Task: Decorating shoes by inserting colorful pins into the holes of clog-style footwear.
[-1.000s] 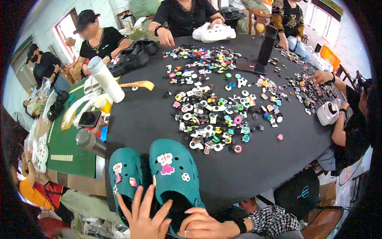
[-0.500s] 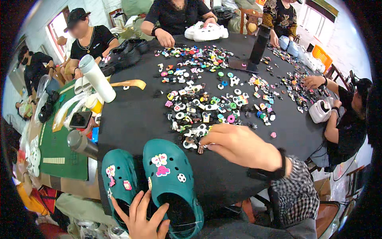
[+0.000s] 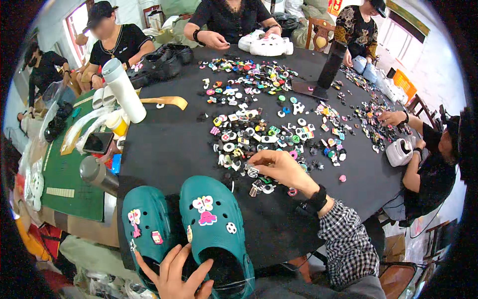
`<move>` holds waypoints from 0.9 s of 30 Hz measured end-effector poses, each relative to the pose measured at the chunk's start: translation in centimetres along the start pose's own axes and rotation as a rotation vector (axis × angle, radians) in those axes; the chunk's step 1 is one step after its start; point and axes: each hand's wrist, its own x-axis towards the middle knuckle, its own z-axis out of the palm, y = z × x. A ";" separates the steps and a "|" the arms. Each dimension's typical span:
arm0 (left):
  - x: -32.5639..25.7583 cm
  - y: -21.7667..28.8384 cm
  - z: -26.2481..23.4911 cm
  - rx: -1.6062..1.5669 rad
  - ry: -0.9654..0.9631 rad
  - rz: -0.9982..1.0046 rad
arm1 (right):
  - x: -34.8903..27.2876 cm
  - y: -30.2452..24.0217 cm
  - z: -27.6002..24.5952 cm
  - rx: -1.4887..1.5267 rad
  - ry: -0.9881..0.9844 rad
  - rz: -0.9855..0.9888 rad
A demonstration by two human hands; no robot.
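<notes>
A pair of dark green clogs stands on the black table before me, toes pointing away. Butterfly and pink charms decorate both the left clog (image 3: 149, 207) and the right clog (image 3: 191, 190), and a soccer-ball charm (image 3: 231, 227) sits on the right one. My left hand (image 3: 177, 274) rests on the clogs near their openings, its fingers spread. Over the near edge of a loose charm pile (image 3: 261, 133), my right hand (image 3: 286, 172) pinches a small white-and-black shoe charm (image 3: 253, 171) between thumb and fingertips.
A white tumbler (image 3: 124, 92), a grey bottle (image 3: 97, 174) and a phone (image 3: 98, 143) stand or lie at the left by a green mat (image 3: 74, 202). A black stand (image 3: 331, 70) rises at the back right. Several people work around the black table (image 3: 164, 144) with shoes and charms.
My right hand has drawn back a little from the pile and turned, with a shoe charm now showing in its fingers. My left hand stays on the clogs. The view has shifted slightly.
</notes>
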 end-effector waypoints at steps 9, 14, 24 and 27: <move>0.1 -0.2 1.0 -0.021 0.050 0.006 | -0.6 0.9 -1.3 0.450 0.027 0.094; 0.1 -0.2 0.9 -0.041 0.054 -0.005 | -0.8 0.8 -1.2 0.498 0.077 0.075; -0.1 -0.4 0.9 -0.054 0.042 -0.016 | -0.9 0.7 -1.1 0.595 0.183 0.060; -0.1 -0.4 0.7 -0.053 0.038 0.002 | -1.1 0.6 -1.8 0.359 0.254 0.021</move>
